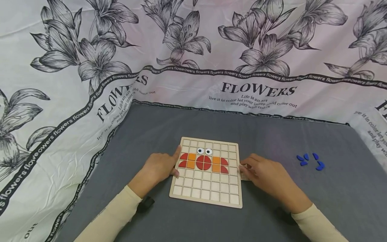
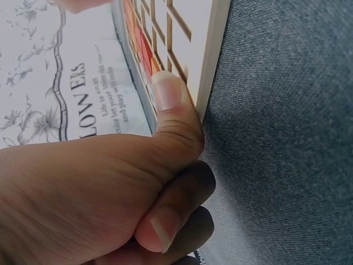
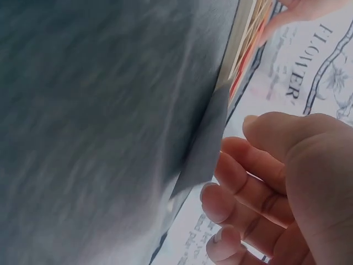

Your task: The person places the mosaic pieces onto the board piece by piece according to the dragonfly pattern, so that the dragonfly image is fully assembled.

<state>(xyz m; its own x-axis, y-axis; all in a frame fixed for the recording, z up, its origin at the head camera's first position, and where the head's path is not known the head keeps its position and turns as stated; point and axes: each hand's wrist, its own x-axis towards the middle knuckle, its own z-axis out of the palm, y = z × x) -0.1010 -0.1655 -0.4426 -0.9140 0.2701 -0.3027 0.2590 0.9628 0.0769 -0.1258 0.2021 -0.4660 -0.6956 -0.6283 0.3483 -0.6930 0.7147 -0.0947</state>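
Observation:
A square wooden grid board lies on the grey cloth. Red quarter pieces form a circle at its middle, with orange squares and more red pieces to either side. Two round eye pieces sit above the circle. My left hand holds the board's left edge, its thumb over the rim and the lower fingers curled. At the right edge is my right hand, fingers loosely bent. Beside its fingertips, a flat card sticks out at the board's edge, partly hidden in the head view.
Several small blue pieces lie on the grey cloth to the right. A white flower-print curtain borders the surface at the back and left. A dark object shows by the left wrist.

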